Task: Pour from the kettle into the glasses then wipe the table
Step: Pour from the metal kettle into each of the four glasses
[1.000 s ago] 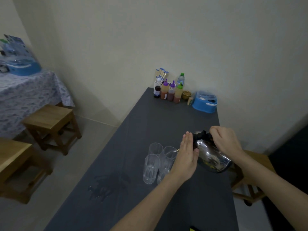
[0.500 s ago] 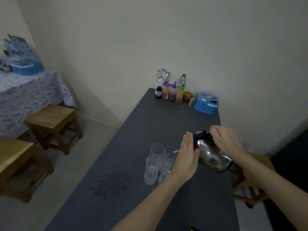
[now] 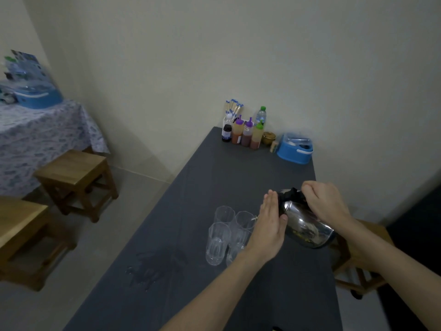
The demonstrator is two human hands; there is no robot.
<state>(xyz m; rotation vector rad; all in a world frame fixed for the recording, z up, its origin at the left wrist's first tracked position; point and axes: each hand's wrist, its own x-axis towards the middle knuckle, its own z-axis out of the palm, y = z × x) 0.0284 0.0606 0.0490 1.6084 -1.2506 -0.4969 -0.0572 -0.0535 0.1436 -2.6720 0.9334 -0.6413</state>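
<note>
A shiny steel kettle (image 3: 305,225) with a black lid is tilted to the left over a cluster of several clear glasses (image 3: 218,242) on the dark grey table (image 3: 214,168). My right hand (image 3: 324,201) grips the kettle's handle from above. My left hand (image 3: 268,230) is flat with fingers straight and together, pressed against the kettle's lid and spout side, and it hides part of the right-hand glasses. A wet puddle (image 3: 152,268) lies on the table left of the glasses.
Sauce bottles (image 3: 245,132), a small pot and a blue box (image 3: 296,149) stand at the table's far end by the wall. A wooden stool (image 3: 74,180) and a cloth-covered table (image 3: 35,137) are at the left. Another stool (image 3: 358,278) stands at the right.
Both hands and the kettle have kept almost the same pose over the glasses. The view shifted slightly.
</note>
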